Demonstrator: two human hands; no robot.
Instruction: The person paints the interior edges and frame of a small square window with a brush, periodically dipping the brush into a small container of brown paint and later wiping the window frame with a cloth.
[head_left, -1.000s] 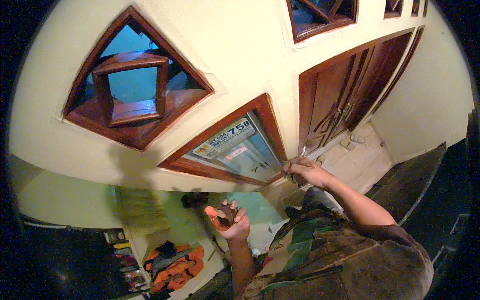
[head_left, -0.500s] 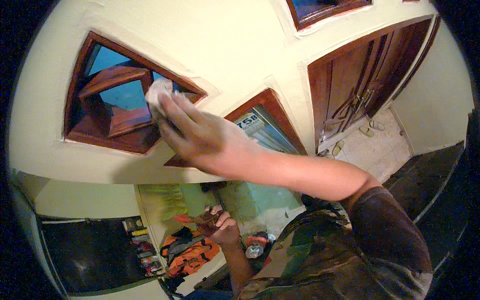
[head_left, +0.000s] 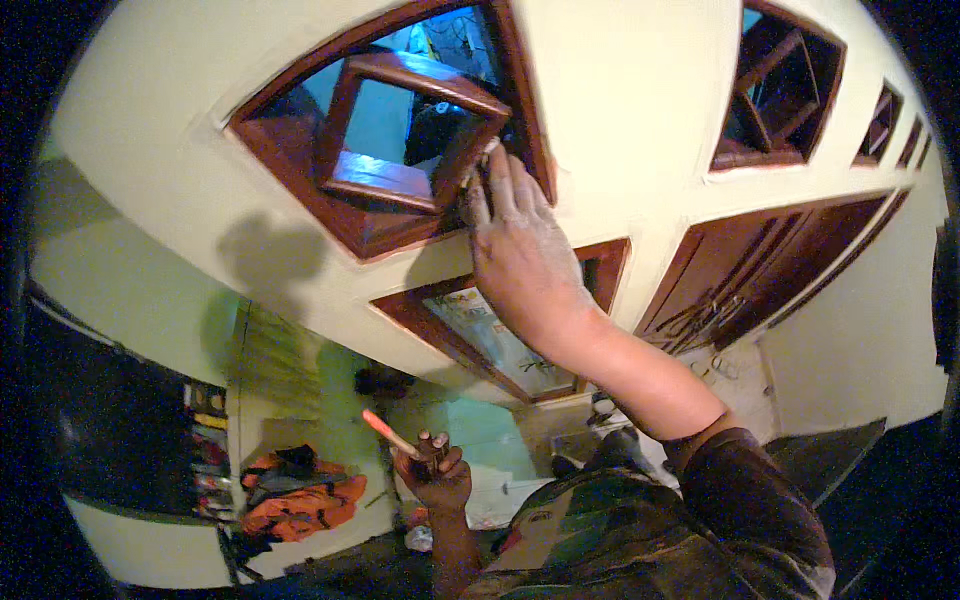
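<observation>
My right hand (head_left: 525, 235) reaches up to a brown wooden window, its fingers against the right edge of the tilted inner sash (head_left: 338, 125). A bit of white wad (head_left: 491, 147), like cloth or paper, shows at the fingertips; the rest of it is hidden. Pale dust or smears coat the back of that hand. The outer window frame (head_left: 365, 240) surrounds the sash. Lower down, my left hand (head_left: 440, 482) is closed round a thin stick-like tool (head_left: 385, 430) with an orange-red end; its other end is hidden in the fist.
Below is a second brown-framed window (head_left: 450, 345). Further right stand brown wooden doors (head_left: 775, 260) and more small windows (head_left: 780, 90). An orange and black cloth heap (head_left: 300, 500) lies at lower left beside a dark panel (head_left: 125, 410) and a row of small items (head_left: 210, 450).
The view has shifted, so the window sits further right. My right hand has moved along the sash, and less of the white wad shows. The tool in my left hand points more upward.
</observation>
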